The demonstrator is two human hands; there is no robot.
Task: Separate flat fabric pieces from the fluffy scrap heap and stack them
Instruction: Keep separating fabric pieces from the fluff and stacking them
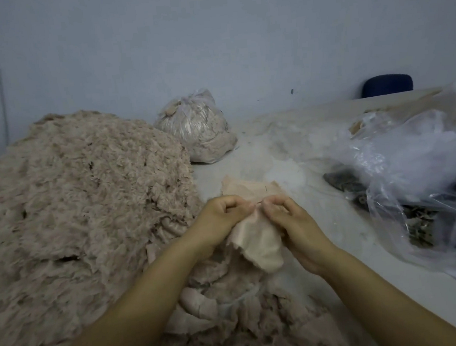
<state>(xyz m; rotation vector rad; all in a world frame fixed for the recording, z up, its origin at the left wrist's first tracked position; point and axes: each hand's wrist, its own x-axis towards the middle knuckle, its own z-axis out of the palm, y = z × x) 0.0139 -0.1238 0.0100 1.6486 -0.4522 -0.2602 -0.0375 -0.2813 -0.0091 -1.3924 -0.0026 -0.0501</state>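
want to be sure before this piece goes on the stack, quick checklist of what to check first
1. Both hands on the piece: left hand and right hand each pinch the flat fabric piece at its top edge. ok.
2. Piece free of the fluffy heap: its lower end hangs over scraps; cannot tell if fluff clings.
3. Piece flat: it droops and creases between the grips. not ok.
4. Stack spot ready: a flat fabric piece on the table lies just beyond the hands. ok.
5. Path clear: the plastic bags sit off to the right. ok.
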